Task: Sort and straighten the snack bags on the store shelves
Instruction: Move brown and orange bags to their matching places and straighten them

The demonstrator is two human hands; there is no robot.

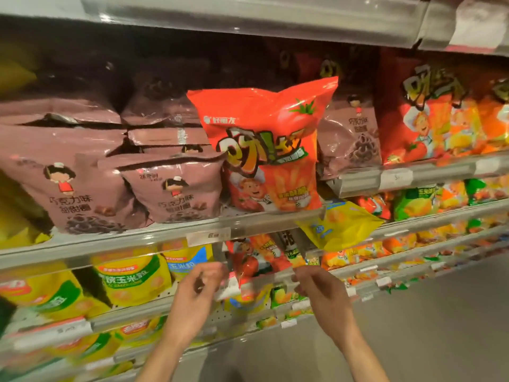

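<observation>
Left hand [199, 282] and right hand [314, 282], fingers curled, pinch the lower corners of a red snack bag [259, 267] on the second shelf; blur hides exact contact. The bag rises toward 12 o'clock between them. Judged light, puffed, slippery and crushable: hold by seams.
</observation>
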